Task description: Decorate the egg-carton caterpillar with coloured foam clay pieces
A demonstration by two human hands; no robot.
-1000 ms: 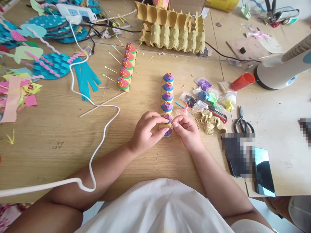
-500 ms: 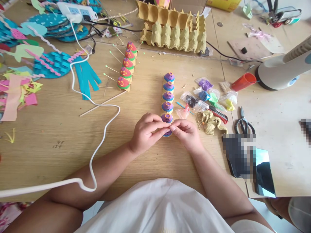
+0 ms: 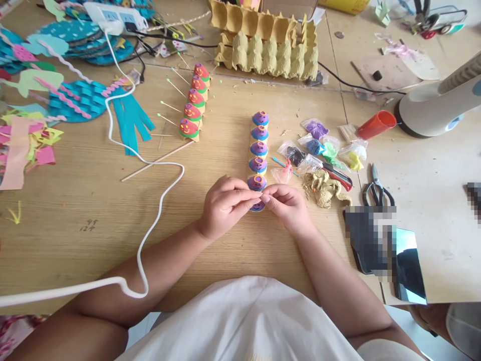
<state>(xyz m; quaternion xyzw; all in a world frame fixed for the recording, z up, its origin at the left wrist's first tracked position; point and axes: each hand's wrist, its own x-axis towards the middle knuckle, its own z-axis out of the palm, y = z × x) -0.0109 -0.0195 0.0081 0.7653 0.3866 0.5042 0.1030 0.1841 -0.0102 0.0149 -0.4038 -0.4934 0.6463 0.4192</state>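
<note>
Fingertips of my left hand [image 3: 227,203] and my right hand [image 3: 287,205] meet in a pinch over the near end of a strip of egg-carton cups [image 3: 258,149]. Whatever lies between the fingertips is too small to make out. The cups are coated in purple and blue clay, with small faces and orange rings on top; my fingers partly cover the nearest cup. To the left and farther back stands a second strip of cups [image 3: 194,103], red and green, with green-tipped sticks poking out of it.
Bags of coloured clay [image 3: 315,146], a utility knife [image 3: 338,176], torn carton scraps [image 3: 323,188] and scissors [image 3: 377,188] lie to the right. A white cable [image 3: 165,195] crosses the left side. An egg carton [image 3: 268,50] stands at the back, a red cup [image 3: 376,125] lies at right.
Both hands stay pinched together over the strip's near end, with barely any movement of the fingers. The whole view has shifted very slightly.
</note>
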